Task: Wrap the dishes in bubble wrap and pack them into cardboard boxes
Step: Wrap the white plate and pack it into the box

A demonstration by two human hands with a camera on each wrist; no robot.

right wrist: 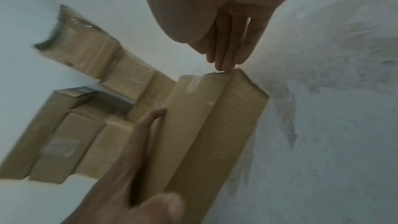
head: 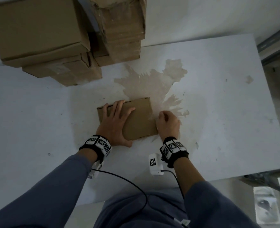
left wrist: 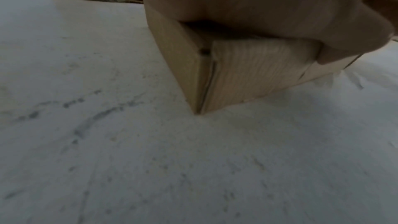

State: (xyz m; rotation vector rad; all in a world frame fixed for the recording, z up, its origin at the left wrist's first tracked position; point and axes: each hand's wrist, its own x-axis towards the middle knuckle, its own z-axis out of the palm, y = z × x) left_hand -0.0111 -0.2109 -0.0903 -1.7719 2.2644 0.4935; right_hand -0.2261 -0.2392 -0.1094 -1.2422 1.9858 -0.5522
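A small closed cardboard box lies on the white table in front of me. My left hand lies flat on its lid with the fingers spread, and the thumb runs along the near side. My right hand is at the box's right side. In the right wrist view its fingertips touch the top edge of the box next to a strip of clear tape. What is inside the box is hidden.
Stacked cardboard boxes and a plastic-wrapped bundle of flat cartons stand at the back left. A brown worn patch marks the tabletop behind the box. Bubble-wrapped items lie low at the right, past the table's edge.
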